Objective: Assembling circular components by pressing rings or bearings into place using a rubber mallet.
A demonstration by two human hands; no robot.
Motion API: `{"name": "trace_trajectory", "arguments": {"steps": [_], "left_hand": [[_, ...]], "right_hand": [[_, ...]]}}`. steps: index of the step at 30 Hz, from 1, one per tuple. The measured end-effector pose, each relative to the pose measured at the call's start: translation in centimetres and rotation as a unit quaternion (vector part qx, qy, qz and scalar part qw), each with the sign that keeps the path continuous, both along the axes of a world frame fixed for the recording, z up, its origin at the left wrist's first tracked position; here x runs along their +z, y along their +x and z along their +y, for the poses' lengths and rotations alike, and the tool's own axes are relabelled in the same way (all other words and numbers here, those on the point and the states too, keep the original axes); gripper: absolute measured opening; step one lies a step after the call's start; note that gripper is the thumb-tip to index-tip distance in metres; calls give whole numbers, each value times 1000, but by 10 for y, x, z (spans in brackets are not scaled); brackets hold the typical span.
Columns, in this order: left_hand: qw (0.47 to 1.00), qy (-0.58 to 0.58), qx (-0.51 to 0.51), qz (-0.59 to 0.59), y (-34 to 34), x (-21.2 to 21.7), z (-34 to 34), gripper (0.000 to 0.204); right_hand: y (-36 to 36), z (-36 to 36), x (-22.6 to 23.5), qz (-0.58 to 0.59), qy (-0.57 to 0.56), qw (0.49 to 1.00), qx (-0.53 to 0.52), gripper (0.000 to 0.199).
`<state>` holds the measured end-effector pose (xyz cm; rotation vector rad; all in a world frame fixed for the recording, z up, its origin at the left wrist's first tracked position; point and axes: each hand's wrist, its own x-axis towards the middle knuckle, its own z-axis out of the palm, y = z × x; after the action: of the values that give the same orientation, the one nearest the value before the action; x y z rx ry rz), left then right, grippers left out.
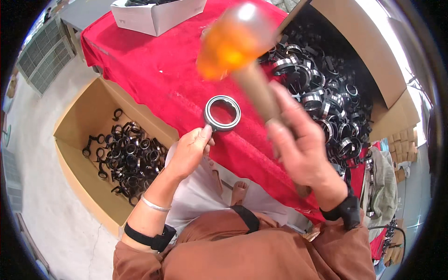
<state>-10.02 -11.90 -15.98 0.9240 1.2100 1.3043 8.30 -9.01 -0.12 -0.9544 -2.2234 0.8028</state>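
Between the thumb and fingers of my left hand (191,148) is a black ring part (206,112) with a silvery inner band, held at its near side. It is over the red cloth (154,74), in front of my body. My right hand (298,140) is wrapped round the wooden handle of a mallet (256,91). The mallet's head, orange and clear, is raised beyond the ring and to its right, apart from it. Motion blurs the head.
On the right, a large cardboard box (373,56) holds a heap of black and silver ring parts (322,88). An open cardboard box (88,196) with similar parts stands low at the left. A white box (158,18) is on the far side of the red-covered table.
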Motion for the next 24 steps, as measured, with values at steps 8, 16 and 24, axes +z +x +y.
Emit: {"name": "trace_trajectory", "arguments": {"steps": [8, 16, 24], "left_hand": [[996, -71, 32, 36, 5, 22, 8, 45], [995, -43, 38, 81, -1, 24, 8, 39], [996, -23, 62, 66, 2, 18, 8, 42]], "right_hand": [[18, 21, -36, -115, -84, 986, -87, 48], [30, 47, -39, -141, -187, 967, -97, 41], [13, 51, 4, 21, -2, 999, -32, 42]]}}
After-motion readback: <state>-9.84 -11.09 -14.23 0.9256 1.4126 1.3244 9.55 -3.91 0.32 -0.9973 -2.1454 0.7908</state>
